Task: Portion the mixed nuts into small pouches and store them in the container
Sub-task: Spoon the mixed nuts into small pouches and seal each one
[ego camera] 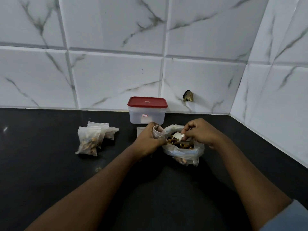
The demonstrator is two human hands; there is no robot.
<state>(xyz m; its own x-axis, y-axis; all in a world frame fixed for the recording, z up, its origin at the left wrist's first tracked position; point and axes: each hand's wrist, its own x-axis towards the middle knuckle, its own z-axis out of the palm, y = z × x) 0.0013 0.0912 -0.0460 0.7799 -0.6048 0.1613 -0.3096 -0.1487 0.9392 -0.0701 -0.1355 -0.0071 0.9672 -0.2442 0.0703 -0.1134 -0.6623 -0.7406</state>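
My left hand point(147, 141) holds a small clear pouch point(158, 132) with its mouth open beside a large plastic bag of mixed nuts point(183, 147). A white spoon point(177, 136) is pinched in my right hand point(199, 133), its bowl over the nuts and close to the pouch mouth. Several filled pouches point(93, 139) lie in a heap to the left on the black counter point(50, 164). A clear container with a red lid point(147, 110), closed, stands behind my hands against the wall.
A flat empty pouch point(139, 130) peeks out behind my left hand. White marble-look tiled walls close the back and the right side of the counter. A small crumb point(98, 169) lies on the counter left of my left forearm.
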